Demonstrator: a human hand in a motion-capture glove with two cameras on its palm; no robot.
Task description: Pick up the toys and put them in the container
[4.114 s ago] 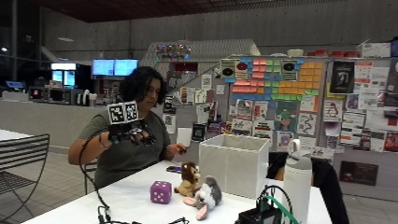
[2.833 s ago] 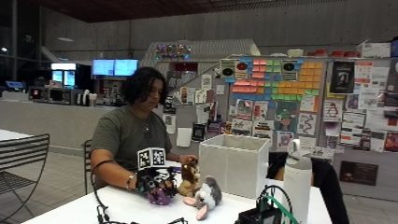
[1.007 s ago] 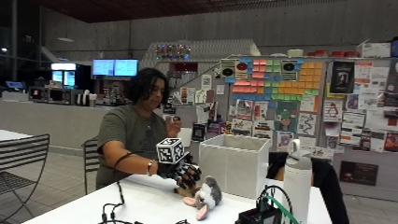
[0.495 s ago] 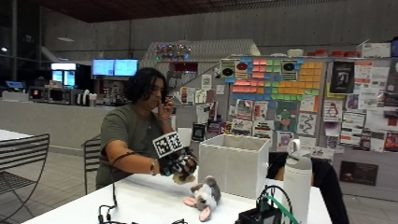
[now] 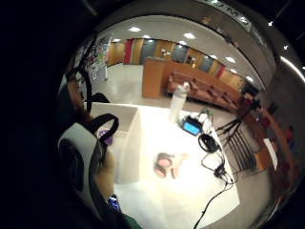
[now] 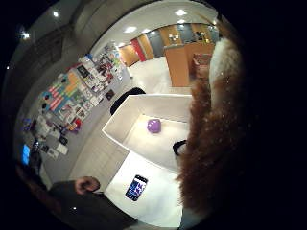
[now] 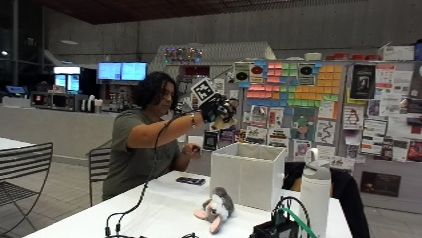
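Gripping a brown plush toy [image 7: 226, 112], the gloved right hand [image 7: 212, 109] is raised above the white container [image 7: 247, 176]. A purple toy [image 6: 153, 125] is seen inside the container; a grey plush toy [image 7: 216, 208] lies on the table [image 7: 158, 213] beside it.

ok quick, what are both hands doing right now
Right gloved hand: raised above the white container, holding a brown plush toy.
Left bare hand: low beside the container; whether it holds anything cannot be told.
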